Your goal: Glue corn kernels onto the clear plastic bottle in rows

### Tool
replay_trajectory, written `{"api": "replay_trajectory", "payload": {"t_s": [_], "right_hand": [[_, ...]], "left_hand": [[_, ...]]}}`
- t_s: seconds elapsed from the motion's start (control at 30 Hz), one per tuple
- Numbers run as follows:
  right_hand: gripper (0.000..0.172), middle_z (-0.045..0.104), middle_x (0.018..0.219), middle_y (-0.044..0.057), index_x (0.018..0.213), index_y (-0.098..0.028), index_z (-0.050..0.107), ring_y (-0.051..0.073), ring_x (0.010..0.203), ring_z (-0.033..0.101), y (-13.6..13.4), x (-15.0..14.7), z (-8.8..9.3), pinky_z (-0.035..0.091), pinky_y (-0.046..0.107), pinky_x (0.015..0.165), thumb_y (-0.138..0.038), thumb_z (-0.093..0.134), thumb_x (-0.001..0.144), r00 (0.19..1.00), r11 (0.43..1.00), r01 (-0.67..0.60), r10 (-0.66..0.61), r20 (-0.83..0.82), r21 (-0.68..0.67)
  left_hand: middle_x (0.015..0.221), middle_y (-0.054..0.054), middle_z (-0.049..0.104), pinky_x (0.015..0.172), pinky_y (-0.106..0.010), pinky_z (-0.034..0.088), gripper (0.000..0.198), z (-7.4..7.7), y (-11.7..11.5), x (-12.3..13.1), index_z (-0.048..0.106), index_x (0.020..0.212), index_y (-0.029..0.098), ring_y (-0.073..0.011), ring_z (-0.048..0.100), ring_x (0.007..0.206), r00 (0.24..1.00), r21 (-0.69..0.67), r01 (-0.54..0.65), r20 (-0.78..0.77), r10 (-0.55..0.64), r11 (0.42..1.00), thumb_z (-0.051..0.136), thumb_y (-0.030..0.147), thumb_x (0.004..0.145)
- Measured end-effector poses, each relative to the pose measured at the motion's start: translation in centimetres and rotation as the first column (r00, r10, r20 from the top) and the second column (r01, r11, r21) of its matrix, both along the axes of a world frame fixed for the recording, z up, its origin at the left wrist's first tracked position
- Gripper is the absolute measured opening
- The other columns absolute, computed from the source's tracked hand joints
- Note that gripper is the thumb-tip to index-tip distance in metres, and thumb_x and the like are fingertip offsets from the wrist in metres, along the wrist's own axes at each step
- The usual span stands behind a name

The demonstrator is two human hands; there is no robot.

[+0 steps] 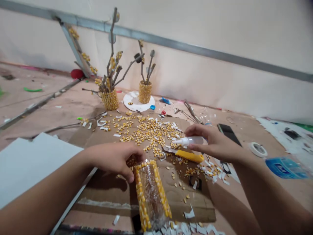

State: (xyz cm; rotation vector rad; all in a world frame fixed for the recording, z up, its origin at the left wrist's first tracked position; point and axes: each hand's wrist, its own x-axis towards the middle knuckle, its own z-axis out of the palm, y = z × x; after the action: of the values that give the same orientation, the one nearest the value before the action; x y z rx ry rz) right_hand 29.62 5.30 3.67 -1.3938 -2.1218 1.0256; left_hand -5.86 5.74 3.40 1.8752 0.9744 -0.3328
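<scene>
A clear plastic cylinder (153,189), edged with rows of yellow corn kernels, lies tilted on the cardboard (110,192) close to me. My left hand (114,160) is curled at its far end, thumb by the left row of kernels and fingertips behind the rim. In my right hand (207,140) is a small glue bottle (193,140) with a white nozzle pointing left, gripped between thumb and fingers. Just below the bottle lies a yellow utility knife (189,156). Loose corn kernels (151,129) are scattered beyond both hands.
Two kernel-covered pots with twigs, a larger pot (109,99) and a smaller pot (145,93), stand near the wall. White sheets (36,166) lie left. A phone (228,133), a tape roll (258,149) and a blue-labelled plastic piece (285,168) lie right. Paper scraps litter the cardboard.
</scene>
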Motion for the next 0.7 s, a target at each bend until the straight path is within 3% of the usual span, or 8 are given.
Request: {"api": "replay_trajectory", "payload": {"t_s": [0.07,0.17,0.3,0.37,0.47,0.57,0.63,0.7], "right_hand": [[0.036,0.076,0.117,0.009,0.116,-0.025,0.071,0.031,0.111,0.070,0.2,2.1,-2.5,0.054,0.050,0.099,-0.048,0.072,0.088,0.981,0.990,0.131,-0.136,0.142,0.048],[0.029,0.078,0.119,0.011,0.114,-0.025,0.071,0.033,0.112,0.071,0.3,4.8,-5.4,0.053,0.051,0.100,-0.041,0.063,0.092,0.913,0.948,0.286,-0.313,0.260,0.137],[0.027,0.075,0.127,0.014,0.111,-0.024,0.074,0.039,0.121,0.067,0.5,6.8,-7.5,0.046,0.061,0.104,-0.032,0.063,0.087,0.819,0.899,0.368,-0.435,0.374,0.239],[0.026,0.073,0.133,0.014,0.108,-0.025,0.077,0.043,0.129,0.062,0.7,7.2,-7.9,0.041,0.067,0.105,-0.032,0.064,0.087,0.798,0.893,0.370,-0.446,0.405,0.254],[0.028,0.072,0.134,0.015,0.112,-0.024,0.077,0.045,0.132,0.060,0.5,6.9,-7.7,0.039,0.070,0.105,-0.033,0.064,0.088,0.782,0.893,0.362,-0.448,0.435,0.268],[0.032,0.071,0.135,0.015,0.118,-0.024,0.073,0.042,0.130,0.061,-0.6,5.0,-6.5,0.042,0.066,0.105,-0.041,0.061,0.094,0.819,0.902,0.273,-0.400,0.411,0.334],[0.030,0.071,0.131,0.015,0.120,-0.024,0.071,0.035,0.122,0.066,-1.7,3.1,-5.8,0.050,0.054,0.101,-0.043,0.058,0.100,0.905,0.929,0.089,-0.226,0.361,0.358],[0.027,0.072,0.126,0.013,0.120,-0.024,0.070,0.030,0.114,0.069,-2.7,1.1,-5.6,0.054,0.046,0.096,-0.041,0.060,0.101,0.921,0.948,-0.101,-0.025,0.389,0.301]], "left_hand": [[0.103,-0.003,0.074,0.076,-0.030,0.047,0.049,-0.1,0.1,-0.4,0.073,0.111,0.021,-0.0259,0.067,0.095,1.000,-0.004,-0.011,-0.020,0.011,1.000,0.086,0.030,0.065],[0.112,-0.003,0.075,0.086,-0.033,0.050,0.055,0.2,0.4,-1.1,0.073,0.117,0.024,-0.0272,0.067,0.104,0.999,-0.036,-0.040,-0.012,0.039,0.999,0.085,0.029,0.064],[0.123,0.000,0.074,0.100,-0.035,0.049,0.055,0.8,1.0,-2.1,0.073,0.120,0.029,-0.0264,0.066,0.116,0.994,-0.019,-0.102,0.039,0.103,0.995,0.083,0.024,0.067],[0.119,0.000,0.076,0.099,-0.034,0.050,0.041,1.0,1.4,-2.5,0.074,0.114,0.028,-0.0246,0.067,0.113,0.990,0.009,-0.111,0.092,0.110,0.994,0.079,0.026,0.073],[0.101,0.000,0.076,0.086,-0.031,0.051,0.015,1.1,1.9,-3.0,0.073,0.099,0.024,-0.0206,0.068,0.097,0.979,0.088,-0.132,0.167,0.116,0.987,0.067,0.034,0.090],[0.085,0.001,0.071,0.072,-0.027,0.048,0.021,1.0,2.3,-3.3,0.071,0.092,0.021,-0.0157,0.063,0.078,0.964,0.152,-0.179,0.227,0.142,0.972,0.061,0.039,0.095],[0.078,0.001,0.068,0.067,-0.026,0.045,0.023,0.9,2.5,-3.6,0.070,0.090,0.020,-0.0142,0.058,0.070,0.955,0.195,-0.215,0.247,0.164,0.957,0.061,0.040,0.095],[0.078,0.001,0.068,0.068,-0.027,0.043,0.026,0.6,2.7,-3.7,0.071,0.088,0.019,-0.0148,0.057,0.071,0.951,0.324,-0.265,0.242,0.191,0.908,0.058,0.040,0.097]]}}
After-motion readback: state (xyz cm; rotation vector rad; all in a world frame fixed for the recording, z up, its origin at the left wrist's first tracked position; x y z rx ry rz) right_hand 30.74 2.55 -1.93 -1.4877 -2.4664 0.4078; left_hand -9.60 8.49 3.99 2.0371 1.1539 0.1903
